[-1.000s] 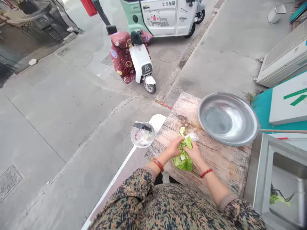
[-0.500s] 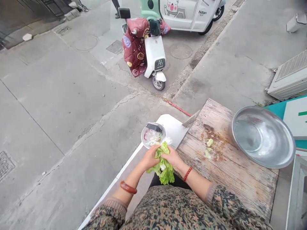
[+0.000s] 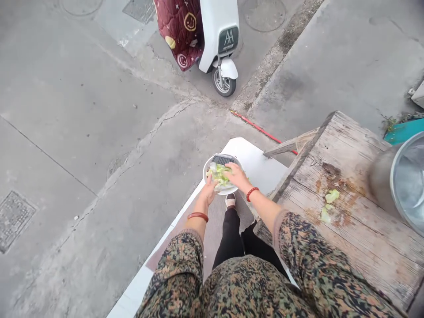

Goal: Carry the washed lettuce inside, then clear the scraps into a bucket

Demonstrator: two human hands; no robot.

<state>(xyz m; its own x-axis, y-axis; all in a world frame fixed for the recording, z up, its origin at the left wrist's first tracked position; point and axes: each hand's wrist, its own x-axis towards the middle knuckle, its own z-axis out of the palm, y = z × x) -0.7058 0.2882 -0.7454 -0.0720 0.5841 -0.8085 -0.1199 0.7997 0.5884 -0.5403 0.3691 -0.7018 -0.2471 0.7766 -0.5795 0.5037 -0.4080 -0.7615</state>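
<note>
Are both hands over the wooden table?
No, the left hand and right hand are both at the white bucket, left of the wooden table.

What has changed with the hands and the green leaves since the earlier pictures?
The bare left hand and bare right hand moved left from the weathered wooden table to the round white bucket. Both have opened; the leafy green lettuce they gripped is now at the bucket's mouth, though full release is unclear. The round silver metal basin and small pale-green scraps stayed on the table.
</note>
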